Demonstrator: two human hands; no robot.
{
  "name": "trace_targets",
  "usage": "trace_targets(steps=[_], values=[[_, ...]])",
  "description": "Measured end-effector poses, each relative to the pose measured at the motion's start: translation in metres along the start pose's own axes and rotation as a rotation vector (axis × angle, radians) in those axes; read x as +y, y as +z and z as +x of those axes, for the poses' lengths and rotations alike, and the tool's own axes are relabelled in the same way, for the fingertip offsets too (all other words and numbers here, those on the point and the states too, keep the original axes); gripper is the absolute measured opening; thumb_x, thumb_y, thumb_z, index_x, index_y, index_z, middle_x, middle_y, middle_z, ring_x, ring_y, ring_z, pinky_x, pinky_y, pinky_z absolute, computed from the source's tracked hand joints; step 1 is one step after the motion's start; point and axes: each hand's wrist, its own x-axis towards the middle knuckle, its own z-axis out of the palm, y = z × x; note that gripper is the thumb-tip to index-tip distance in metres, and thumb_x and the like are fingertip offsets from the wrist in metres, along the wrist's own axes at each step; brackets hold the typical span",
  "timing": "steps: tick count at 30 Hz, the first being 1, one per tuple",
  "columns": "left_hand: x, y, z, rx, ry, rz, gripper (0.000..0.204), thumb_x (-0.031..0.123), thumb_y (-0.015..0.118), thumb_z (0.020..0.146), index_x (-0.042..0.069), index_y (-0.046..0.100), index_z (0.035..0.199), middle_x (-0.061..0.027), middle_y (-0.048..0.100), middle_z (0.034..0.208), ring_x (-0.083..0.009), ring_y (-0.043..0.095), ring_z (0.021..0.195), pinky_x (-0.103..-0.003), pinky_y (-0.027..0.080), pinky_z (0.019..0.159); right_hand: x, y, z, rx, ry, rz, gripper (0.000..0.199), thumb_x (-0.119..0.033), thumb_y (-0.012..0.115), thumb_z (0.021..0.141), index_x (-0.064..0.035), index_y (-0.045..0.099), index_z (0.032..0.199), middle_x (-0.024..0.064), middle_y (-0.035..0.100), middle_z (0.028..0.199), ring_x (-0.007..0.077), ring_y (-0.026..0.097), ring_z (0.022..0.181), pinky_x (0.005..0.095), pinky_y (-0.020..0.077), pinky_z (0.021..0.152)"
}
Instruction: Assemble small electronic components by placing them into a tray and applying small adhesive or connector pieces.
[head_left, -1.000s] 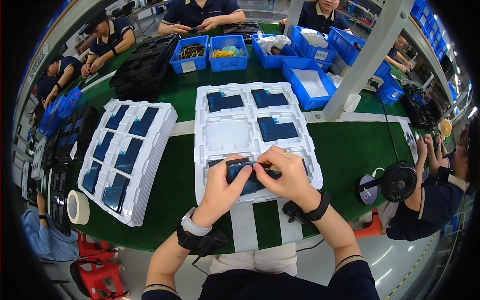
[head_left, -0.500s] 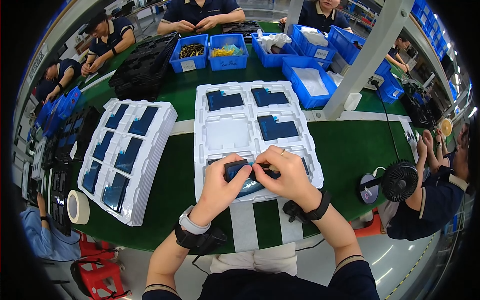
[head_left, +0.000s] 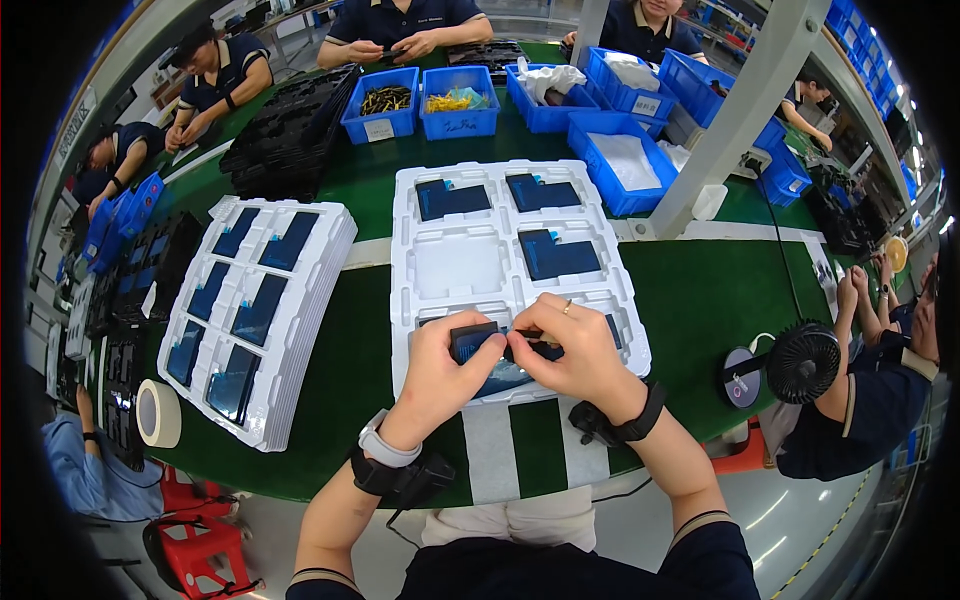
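Observation:
My left hand is closed on a flat, dark blue battery, with the thumb laid over its face. Against the battery's right end, my right hand pinches thumb and forefinger together; the small dark part at those fingertips is too hidden to name. Both hands are over the near part of a white plastic tray. More L-shaped dark blue batteries lie in its compartments, and the middle-left compartment shows bare white floor. My hands partly cover the batteries in the nearest row.
Left of the tray stands a tilted stack of white trays holding batteries, beside a tape roll. Blue bins and stacked black trays line the far side. A metal post and small black fan stand right. Co-workers sit around.
My hands keep nearly the same hold on the battery, with only slight finger movement. The whole view has shifted a little.

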Motion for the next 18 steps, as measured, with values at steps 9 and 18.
trace_targets(steps=[9,18], values=[[0.0058,-0.0017,-0.0014,-0.054,-0.019,0.090,0.012,0.008,0.056,0.077,-0.004,0.056,0.076,-0.0024,0.056,0.065,-0.0063,0.050,0.060,-0.021,0.041,0.055,0.0005,0.0004,-0.0009,-0.033,0.003,-0.004,0.009,-0.010,0.062,0.068,-0.0065,0.053,0.070,0.0038,0.053,0.063,0.0200,0.056,0.052,0.0279,0.0422,0.044],[0.0107,-0.0027,-0.0004,-0.133,-0.097,-0.105,0.014,0.011,0.056,0.076,-0.003,0.058,0.074,-0.0023,0.055,0.063,-0.0059,0.048,0.060,-0.022,0.041,0.056,0.0027,-0.0020,0.0009,-0.011,-0.167,-0.054,0.012,-0.009,0.063,0.063,-0.0093,0.052,0.066,0.0003,0.050,0.060,0.0167,0.051,0.046,0.0263,0.0383,0.040]])
